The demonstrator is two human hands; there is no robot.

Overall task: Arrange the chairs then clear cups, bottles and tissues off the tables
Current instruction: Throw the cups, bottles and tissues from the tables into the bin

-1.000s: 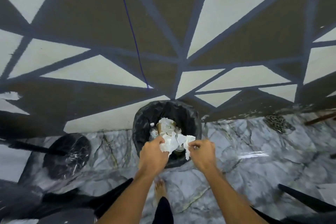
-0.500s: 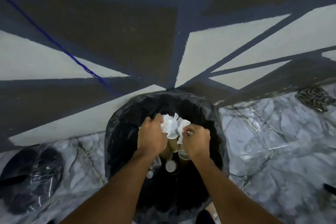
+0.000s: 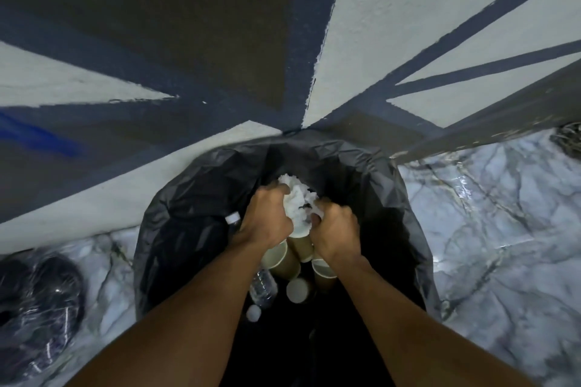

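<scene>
View from above, looking down into a round waste bin [image 3: 176,207] lined with a crinkled black plastic bag, standing on the floor against the foot of a wall. Two bare forearms reach in from the near edge. The left hand [image 3: 265,220] and right hand [image 3: 336,232] are side by side over the bin's mouth, fingers of both curled tight around a crumpled wad of white tissues [image 3: 295,201] bunched between them. Below the hands, inside the bin, lie several brown paper cups [image 3: 283,261] with pale rims, a clear plastic bottle [image 3: 263,287] on the left, and a second bottle's white cap [image 3: 233,217] showing by the left wrist. The wall [image 3: 408,25] fills the far half of the view, rough-textured and painted in large angular shapes of pale grey and dark brown, divided by wide navy bands. The floor [image 3: 487,214] is glossy grey-white marble with dark veins, catching light on the right. At the near left stands a round black base [image 3: 37,295] wrapped in clear plastic film.
</scene>
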